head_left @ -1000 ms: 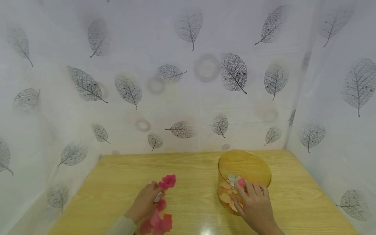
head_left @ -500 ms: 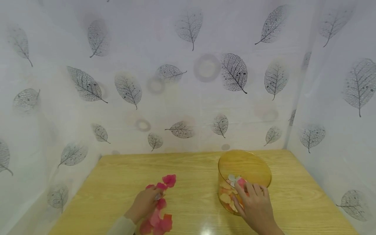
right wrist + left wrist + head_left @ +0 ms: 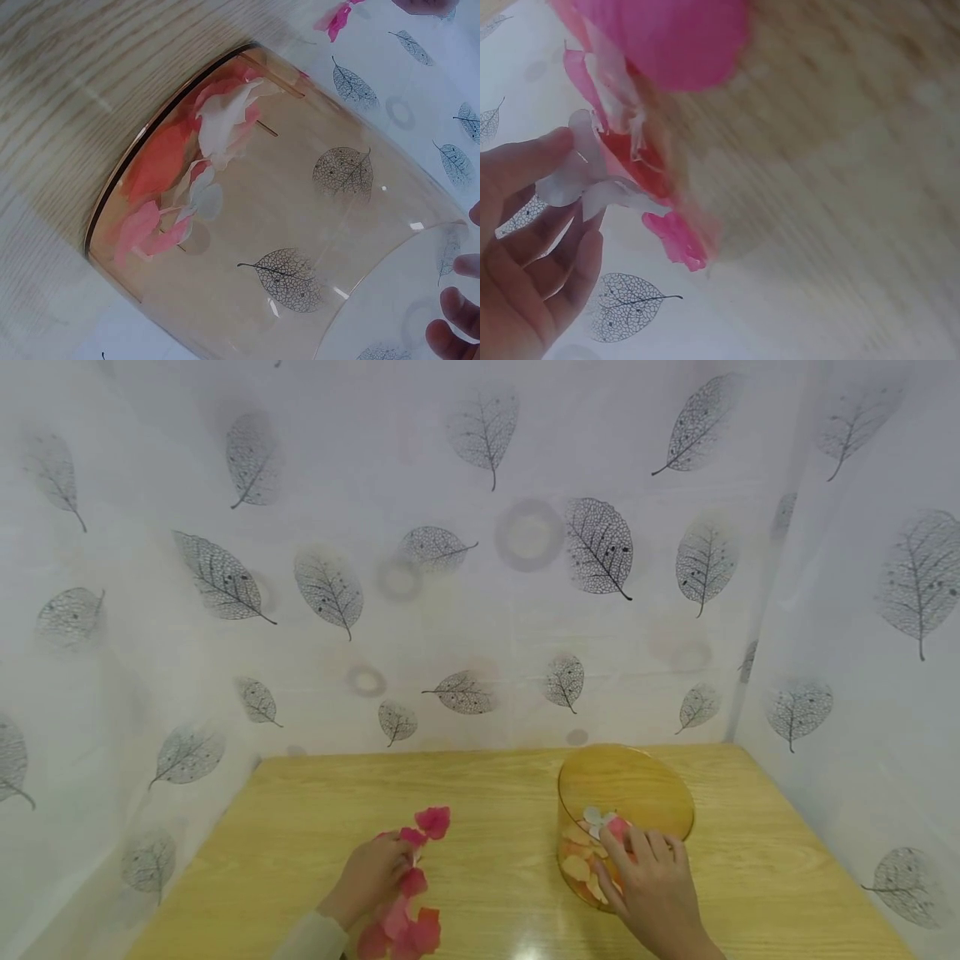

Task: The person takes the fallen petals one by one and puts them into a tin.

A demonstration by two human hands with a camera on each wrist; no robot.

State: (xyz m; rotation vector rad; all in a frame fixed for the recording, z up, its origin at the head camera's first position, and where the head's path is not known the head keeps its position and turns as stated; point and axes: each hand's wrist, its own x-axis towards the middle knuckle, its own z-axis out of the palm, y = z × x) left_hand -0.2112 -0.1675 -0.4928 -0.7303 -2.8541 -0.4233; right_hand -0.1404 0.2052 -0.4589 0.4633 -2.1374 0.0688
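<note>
Pinching white petals (image 3: 574, 176) in my left hand (image 3: 369, 875) beside pink petals (image 3: 413, 883), I am holding my right hand (image 3: 654, 885) loosely spread near the amber container (image 3: 626, 787) at right.

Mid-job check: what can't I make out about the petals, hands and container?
Head: held white petals, mostly behind the left hand.
Head: near rim of the container, partly behind the right hand.
Left wrist: a pink petal, cut by the top edge.
Right wrist: the right hand, mostly past the right edge.
</note>
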